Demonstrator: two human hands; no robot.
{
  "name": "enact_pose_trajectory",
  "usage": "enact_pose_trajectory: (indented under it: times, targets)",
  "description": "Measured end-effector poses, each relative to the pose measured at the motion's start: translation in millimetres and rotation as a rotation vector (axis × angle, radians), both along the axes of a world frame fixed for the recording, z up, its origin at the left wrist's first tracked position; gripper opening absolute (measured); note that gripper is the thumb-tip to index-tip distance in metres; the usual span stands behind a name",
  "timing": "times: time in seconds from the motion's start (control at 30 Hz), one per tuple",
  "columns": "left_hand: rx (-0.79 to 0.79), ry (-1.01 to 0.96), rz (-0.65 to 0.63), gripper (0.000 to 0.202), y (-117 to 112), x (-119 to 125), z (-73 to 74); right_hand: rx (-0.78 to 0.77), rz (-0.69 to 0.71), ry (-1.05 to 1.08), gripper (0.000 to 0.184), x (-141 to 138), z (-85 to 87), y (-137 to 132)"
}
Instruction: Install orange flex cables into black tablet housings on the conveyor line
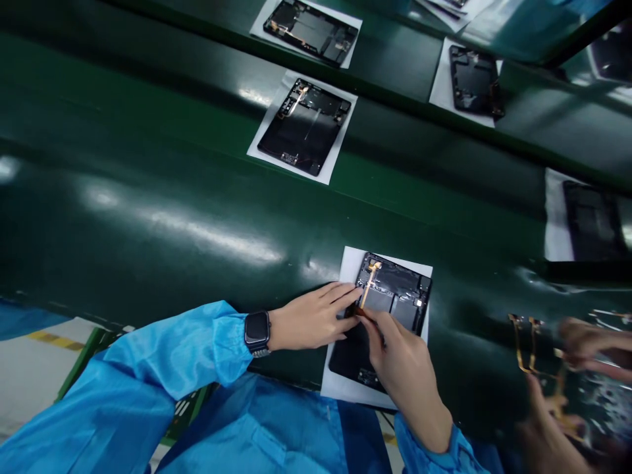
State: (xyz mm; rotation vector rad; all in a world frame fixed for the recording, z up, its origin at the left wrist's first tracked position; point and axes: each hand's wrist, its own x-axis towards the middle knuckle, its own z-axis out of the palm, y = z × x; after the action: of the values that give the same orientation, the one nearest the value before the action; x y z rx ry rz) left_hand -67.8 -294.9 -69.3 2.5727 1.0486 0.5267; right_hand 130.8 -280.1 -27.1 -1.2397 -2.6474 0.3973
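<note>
Right now, on my distant feed, I have the open tablet-like device [353, 352] at the lower centre-right of the frame, resting on a white sheet [345, 266] on the green desk [172, 197]. It lies directly under the right hand [405, 362], which reaches over it from the lower right, thumb and finger pinched on a small reddish-brown piece [361, 312] at the lower end of a gold ribbon cable [368, 289]; I cannot tell whether that piece belongs to the cable or is a tool. The left hand [311, 316] comes in from the left, fingers extended and slightly apart, fingertips at the device's left edge, just beside the pinch. As for markings, I see a small white patch [419, 303] near the device's right edge and fine print-like detail at its bottom, both too small for me to read. On the left wrist, a watch [257, 329] shows a dark face. At the lower right, a co-worker's blurred hand [548, 428] is near gold cables [518, 349] and some clear, shiny material [612, 395]; whether that is a bag or a tray, I cannot tell. Another opened device [306, 128] lies on its own white sheet [269, 135] at upper centre.
</note>
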Motion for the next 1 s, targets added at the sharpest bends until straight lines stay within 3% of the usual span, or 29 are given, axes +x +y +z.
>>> enact_pose_trajectory:
  times: [0.27, 0.57, 0.7, 1.0]
  targets:
    - [0.006, 0.02, 0.003, 0.036, 1, 1, 2.8, -0.042, 0.045, -0.045, 0.018, -4, -3.4, -1]
    - [-0.001, 0.039, 0.002, 0.037, -1, 0, 2.0, -0.065, -0.087, 0.162, 0.015, 16, -5.4, -3]
    - [-0.002, 0.035, 0.003, 0.036, 0, 0, 1.9, -0.084, -0.067, 0.205, 0.017, 12, -5.5, -6]
    - [-0.014, 0.005, 0.005, 0.035, 1, 1, 2.0, -0.029, -0.026, 0.107, 0.016, 0, -4.0, -5]
